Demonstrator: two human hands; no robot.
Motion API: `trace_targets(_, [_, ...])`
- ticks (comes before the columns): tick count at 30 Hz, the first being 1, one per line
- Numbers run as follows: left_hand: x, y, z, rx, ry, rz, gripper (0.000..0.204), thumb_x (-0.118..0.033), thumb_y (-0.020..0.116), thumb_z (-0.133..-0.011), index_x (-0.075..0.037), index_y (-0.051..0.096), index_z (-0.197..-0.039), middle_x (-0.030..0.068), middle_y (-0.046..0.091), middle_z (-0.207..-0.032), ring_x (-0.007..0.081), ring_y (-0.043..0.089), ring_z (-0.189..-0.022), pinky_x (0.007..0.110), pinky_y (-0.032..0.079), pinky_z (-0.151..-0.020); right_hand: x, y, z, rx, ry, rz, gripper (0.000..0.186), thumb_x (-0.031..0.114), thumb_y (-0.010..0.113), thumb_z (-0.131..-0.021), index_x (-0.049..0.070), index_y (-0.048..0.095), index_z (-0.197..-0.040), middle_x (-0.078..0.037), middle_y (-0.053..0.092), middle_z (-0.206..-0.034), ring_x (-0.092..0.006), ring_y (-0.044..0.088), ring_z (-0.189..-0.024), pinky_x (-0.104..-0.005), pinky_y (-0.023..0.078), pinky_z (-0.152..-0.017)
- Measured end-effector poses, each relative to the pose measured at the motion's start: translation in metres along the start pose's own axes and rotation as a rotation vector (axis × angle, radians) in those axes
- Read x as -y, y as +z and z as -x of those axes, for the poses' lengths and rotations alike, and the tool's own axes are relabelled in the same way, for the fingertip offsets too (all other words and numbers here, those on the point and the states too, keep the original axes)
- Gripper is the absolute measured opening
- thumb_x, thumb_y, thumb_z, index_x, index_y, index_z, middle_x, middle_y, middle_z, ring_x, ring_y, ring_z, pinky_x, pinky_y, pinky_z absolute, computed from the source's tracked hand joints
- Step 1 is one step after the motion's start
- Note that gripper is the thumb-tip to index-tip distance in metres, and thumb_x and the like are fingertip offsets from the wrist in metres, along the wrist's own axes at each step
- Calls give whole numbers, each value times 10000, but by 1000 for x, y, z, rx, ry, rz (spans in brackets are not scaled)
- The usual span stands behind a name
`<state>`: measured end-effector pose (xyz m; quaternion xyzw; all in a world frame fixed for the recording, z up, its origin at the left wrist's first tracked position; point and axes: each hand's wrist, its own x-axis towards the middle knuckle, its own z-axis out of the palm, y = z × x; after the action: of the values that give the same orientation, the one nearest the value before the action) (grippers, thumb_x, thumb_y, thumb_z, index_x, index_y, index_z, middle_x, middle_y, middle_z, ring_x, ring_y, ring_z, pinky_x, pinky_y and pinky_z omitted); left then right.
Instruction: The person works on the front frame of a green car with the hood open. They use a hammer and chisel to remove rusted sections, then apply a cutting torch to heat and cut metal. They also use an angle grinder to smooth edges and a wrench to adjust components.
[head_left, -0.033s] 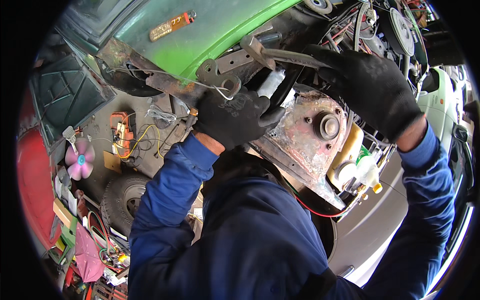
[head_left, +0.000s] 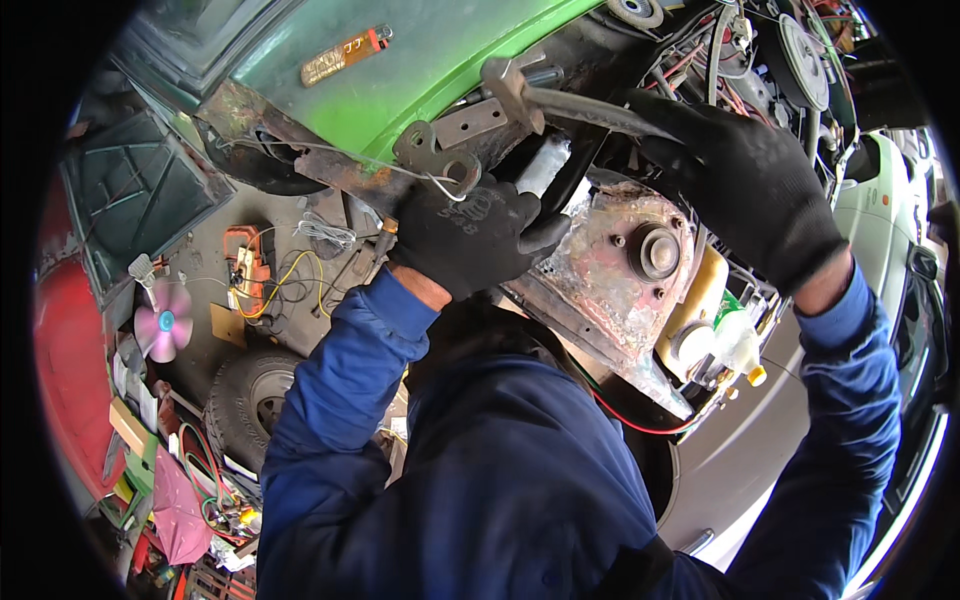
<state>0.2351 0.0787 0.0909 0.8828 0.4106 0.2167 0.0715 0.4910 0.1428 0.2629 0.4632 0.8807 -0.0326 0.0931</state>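
Gloved right hand (head_left: 745, 185) gripping a hammer (head_left: 598, 112) by its handle, head near the green panel (head_left: 430, 75), gloved left hand (head_left: 465, 240) at a holed metal bracket (head_left: 412, 146), whether gripping it hard to tell

Black-gloved right hand (head_left: 745, 190) grips a hammer (head_left: 592, 111) by the handle, head beside a flat metal strip (head_left: 480, 121) with 2 holes. Black-gloved left hand (head_left: 470, 238) is up against the holed bracket (head_left: 430, 156), grip hidden; orange-brown stick-like item (head_left: 345, 57) lies on green body panel (head_left: 425, 75).
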Motion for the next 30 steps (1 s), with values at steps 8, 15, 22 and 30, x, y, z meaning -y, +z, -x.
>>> trace_targets(8, [-8, -19, -14, 64, -148, 92, 275, -381, 805, -960, -114, 817, -1027, 86, 762, -837, 315, 742, -781, 464, 575, -757, 81, 32, 127, -327, 759, -1112, 400, 161, 731, -1090, -5, 692, -1452, -46, 792, -1066, -90, 691, -965, -282, 555, -896])
trace_targets(15, [-4, -26, -35, 230, -494, 384, 304, -299, 644, -1100, -86, 765, -1281, 232, 779, -1210, 429, 748, -1095, 479, 585, -956, 142, 91, 205, -227, 1079, -1453, 396, 88, 713, -1082, -40, 655, -1452, -41, 764, -1091, -81, 650, -952, -279, 554, -879])
trace_targets(22, [19, 19, -55, 256, -457, 207, 316, -255, 640, -1108, -70, 725, -1350, 130, 805, -1197, 252, 767, -995, 400, 578, -904, 154, 106, 247, -98, 1112, -1553, 668, 108, 733, -1057, 33, 489, -1674, -182, 792, -1149, -137, 716, -978, -325, 583, -895])
trace_targets(30, [36, 31, -93, 387, -975, 636, 248, -201, 708, -1074, -59, 747, -1274, 56, 812, -1064, 131, 747, -796, 318, 606, -704, 158, 131, 267, -66, 897, -1122, 791, 97, 688, -988, 154, 416, -1729, -268, 702, -1205, -456, 743, -964, -530, 599, -825])
